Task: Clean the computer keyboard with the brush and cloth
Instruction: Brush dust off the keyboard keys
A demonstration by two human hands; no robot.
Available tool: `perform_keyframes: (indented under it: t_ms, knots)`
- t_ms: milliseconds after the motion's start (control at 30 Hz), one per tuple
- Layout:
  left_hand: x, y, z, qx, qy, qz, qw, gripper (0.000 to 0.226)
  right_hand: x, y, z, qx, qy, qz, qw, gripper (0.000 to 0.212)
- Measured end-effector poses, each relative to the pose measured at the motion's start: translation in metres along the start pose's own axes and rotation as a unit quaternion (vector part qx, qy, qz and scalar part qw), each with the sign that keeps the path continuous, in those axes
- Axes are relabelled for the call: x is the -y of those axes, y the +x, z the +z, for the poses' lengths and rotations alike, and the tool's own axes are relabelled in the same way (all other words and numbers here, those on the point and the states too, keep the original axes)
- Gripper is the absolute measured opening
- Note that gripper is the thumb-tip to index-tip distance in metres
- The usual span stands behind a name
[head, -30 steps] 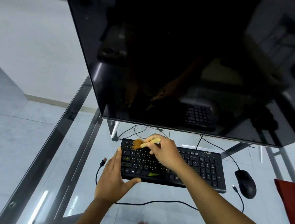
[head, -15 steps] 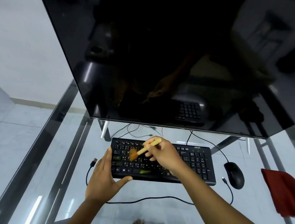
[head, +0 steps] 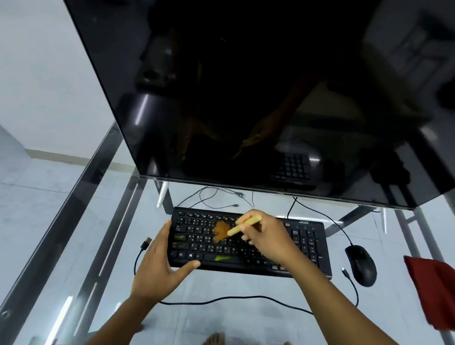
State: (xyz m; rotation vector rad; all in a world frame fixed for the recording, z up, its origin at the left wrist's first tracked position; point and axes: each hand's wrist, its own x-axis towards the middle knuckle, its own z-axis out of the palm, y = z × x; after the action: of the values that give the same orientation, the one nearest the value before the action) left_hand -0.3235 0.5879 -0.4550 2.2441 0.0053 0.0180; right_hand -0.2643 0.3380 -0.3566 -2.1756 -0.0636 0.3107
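Glass desk [head: 111, 266], pale tiled floor [head: 12, 216], wall [head: 23, 79] perhaps white

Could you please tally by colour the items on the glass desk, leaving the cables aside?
Black: 3 (monitor, keyboard, mouse)
Tan with orange bristles: 1 (brush)
Red: 1 (cloth)
Total: 5
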Motion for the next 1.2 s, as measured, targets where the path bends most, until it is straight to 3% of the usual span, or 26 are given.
perform_keyframes:
  t_ms: [67,133,167,233,267,333,400,500,533,600,633,700,767,833,900,1000,1033,1100,1133,1200]
  knots:
    - [-0.001,0.000,-0.001,-0.021,-0.033,-0.020,0.999,0.100,-0.004,-0.001,-0.004,-0.078,-0.040,-0.010,0.996,0.016]
    - [-0.002,0.001,-0.001,-0.039,-0.016,-0.039,0.998,0.095,-0.006,-0.003,-0.010,-0.149,-0.011,-0.013,0.989,0.018]
    - [-0.003,0.003,-0.001,-0.045,0.011,-0.029,0.998,0.091,-0.006,-0.006,-0.012,-0.127,0.018,-0.005,0.992,0.018]
    - [-0.007,0.009,-0.001,-0.047,0.066,0.036,0.996,0.078,-0.007,-0.011,-0.014,-0.005,0.001,0.017,1.000,0.014]
    - [-0.011,0.013,0.000,-0.040,0.082,0.070,0.993,0.072,-0.010,-0.013,-0.015,0.005,-0.046,0.020,0.999,0.013]
    - [-0.021,0.022,0.005,-0.026,0.101,0.122,0.987,0.063,-0.015,-0.017,-0.019,-0.097,-0.095,-0.005,0.991,0.014]
    - [-0.033,0.033,0.013,-0.014,0.124,0.167,0.978,0.059,-0.015,-0.022,-0.023,-0.138,-0.046,-0.009,0.989,0.017]
    - [-0.047,0.051,0.028,0.030,0.186,0.215,0.958,0.060,-0.011,-0.033,-0.023,-0.002,0.011,0.038,0.999,0.010]
    - [-0.051,0.056,0.033,0.050,0.210,0.221,0.951,0.062,-0.013,-0.036,-0.023,-0.013,-0.009,0.033,0.999,0.010]
    - [-0.058,0.065,0.043,0.090,0.259,0.221,0.936,0.069,-0.020,-0.040,-0.027,-0.126,-0.050,0.007,0.991,0.013]
    - [-0.060,0.068,0.048,0.106,0.282,0.218,0.928,0.072,-0.022,-0.043,-0.031,-0.145,-0.024,0.016,0.989,0.014]
    - [-0.064,0.072,0.055,0.128,0.310,0.217,0.917,0.072,-0.025,-0.047,-0.036,-0.072,0.044,0.062,0.995,0.011]
    - [-0.065,0.075,0.059,0.144,0.308,0.211,0.917,0.066,-0.032,-0.053,-0.036,-0.004,0.002,0.073,0.997,0.008]
    - [-0.065,0.077,0.061,0.167,0.307,0.193,0.917,0.062,-0.043,-0.056,-0.036,-0.094,-0.061,0.046,0.993,0.006]
    - [-0.065,0.078,0.061,0.178,0.317,0.187,0.913,0.061,-0.045,-0.058,-0.033,-0.160,-0.015,0.045,0.986,0.007]
    - [-0.063,0.077,0.060,0.180,0.313,0.191,0.913,0.060,-0.039,-0.058,-0.024,-0.056,0.043,0.061,0.996,0.012]
    - [-0.063,0.076,0.059,0.179,0.313,0.193,0.912,0.060,-0.037,-0.056,-0.022,-0.058,0.023,0.052,0.997,0.017]
    - [-0.063,0.077,0.059,0.178,0.318,0.196,0.910,0.060,-0.038,-0.051,-0.024,-0.153,-0.035,0.009,0.988,0.029]
    - [-0.063,0.077,0.060,0.177,0.320,0.197,0.910,0.060,-0.035,-0.049,-0.028,-0.190,-0.026,0.009,0.981,0.029]
    - [-0.063,0.077,0.059,0.179,0.323,0.196,0.908,0.060,-0.032,-0.043,-0.033,-0.165,0.069,0.046,0.983,0.020]
